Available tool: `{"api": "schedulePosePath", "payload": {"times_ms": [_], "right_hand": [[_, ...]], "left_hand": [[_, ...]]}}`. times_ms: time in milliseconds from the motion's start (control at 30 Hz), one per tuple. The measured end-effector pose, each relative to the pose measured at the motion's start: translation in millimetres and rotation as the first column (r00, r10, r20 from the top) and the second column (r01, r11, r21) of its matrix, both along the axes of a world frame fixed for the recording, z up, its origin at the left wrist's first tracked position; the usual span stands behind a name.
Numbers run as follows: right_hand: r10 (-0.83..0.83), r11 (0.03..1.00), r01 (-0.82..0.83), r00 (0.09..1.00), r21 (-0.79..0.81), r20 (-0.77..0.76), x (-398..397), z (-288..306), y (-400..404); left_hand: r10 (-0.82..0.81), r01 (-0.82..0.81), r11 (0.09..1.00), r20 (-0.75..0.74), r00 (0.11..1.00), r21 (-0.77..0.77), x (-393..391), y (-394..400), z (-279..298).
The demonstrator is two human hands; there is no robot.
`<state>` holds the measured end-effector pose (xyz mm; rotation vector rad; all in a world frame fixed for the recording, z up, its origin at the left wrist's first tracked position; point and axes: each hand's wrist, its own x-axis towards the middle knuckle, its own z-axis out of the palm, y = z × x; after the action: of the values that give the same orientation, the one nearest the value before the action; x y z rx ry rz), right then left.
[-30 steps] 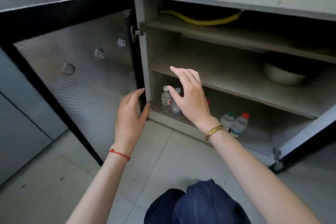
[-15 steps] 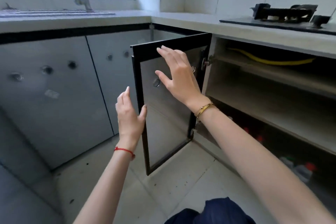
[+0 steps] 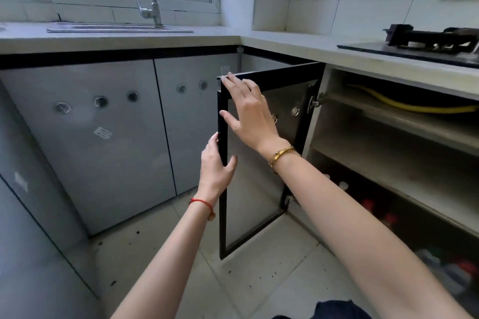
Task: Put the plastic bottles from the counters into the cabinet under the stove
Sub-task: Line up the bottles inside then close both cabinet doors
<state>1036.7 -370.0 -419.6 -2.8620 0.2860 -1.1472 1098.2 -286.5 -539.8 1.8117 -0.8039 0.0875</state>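
The cabinet under the stove (image 3: 404, 122) stands open, its black-framed door (image 3: 256, 199) swung out toward me. My left hand (image 3: 216, 171) grips the door's free vertical edge, thumb on the inner face. Above it, my right hand (image 3: 246, 111) lies with fingers spread against the door's upper corner, fingertips at the top rail. On the cabinet floor stand several plastic bottles: a white cap (image 3: 343, 185) and red caps (image 3: 368, 204) show past my right forearm, and blurred bottles (image 3: 445, 264) show further right. Neither hand holds a bottle.
A gas stove (image 3: 427, 39) sits on the right counter, with a yellow hose (image 3: 404, 107) on the shelf below it. The sink and tap (image 3: 153, 10) are at the back left under a window. Closed grey cabinet doors (image 3: 103, 142) line the left; tiled floor lies below.
The view rose from the cabinet's inside to the counters. Both hands moved from the cabinet opening to the door's free edge, and my left hand took hold of it.
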Motion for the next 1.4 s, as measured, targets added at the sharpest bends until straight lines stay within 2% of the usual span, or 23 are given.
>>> {"api": "schedulePosePath", "payload": {"times_ms": [267, 467, 600, 700, 867, 1067, 1233, 1400], "right_hand": [[0.042, 0.999, -0.041, 0.985, -0.008, 0.170, -44.1, -12.8, -1.5], [-0.088, 0.992, 0.107, 0.968, -0.070, 0.234, -98.3, -28.4, -8.7], [-0.194, 0.968, 0.221, 0.958, -0.115, 0.210, -140.7, -36.1, -20.5], [-0.270, 0.952, 0.293, 0.941, -0.086, 0.205, -170.7, -39.4, -31.1], [-0.340, 0.928, 0.362, 0.920, -0.092, 0.193, -220.4, -39.0, -50.5], [-0.454, 0.883, 0.470, 0.860, -0.015, 0.232, -277.2, -40.6, -90.8], [-0.575, 0.813, 0.582, 0.800, 0.006, 0.172, -316.4, -43.1, -144.8], [-0.724, 0.678, 0.727, 0.686, -0.104, 0.073, -342.4, -41.7, -197.1]], "left_hand": [[-0.033, 0.047, 0.995, 0.152, 0.988, -0.087, -36.6, 5.5, -13.7], [-0.145, 0.182, 0.978, 0.287, 0.947, -0.106, -83.3, 1.2, -17.4], [-0.273, 0.312, 0.946, 0.305, 0.912, -0.085, -109.5, -11.7, -16.6], [-0.340, 0.376, 0.923, 0.294, 0.893, -0.076, -128.1, -26.5, -18.5], [-0.442, 0.491, 0.862, 0.286, 0.850, -0.126, -167.0, -61.2, -17.0], [-0.517, 0.554, 0.831, 0.301, 0.802, -0.048, -215.2, -116.2, -17.9], [-0.621, 0.642, 0.763, 0.368, 0.692, 0.078, -249.6, -172.3, -20.3], [-0.680, 0.664, 0.721, 0.390, 0.621, 0.200, -267.7, -227.9, -14.7]]}}
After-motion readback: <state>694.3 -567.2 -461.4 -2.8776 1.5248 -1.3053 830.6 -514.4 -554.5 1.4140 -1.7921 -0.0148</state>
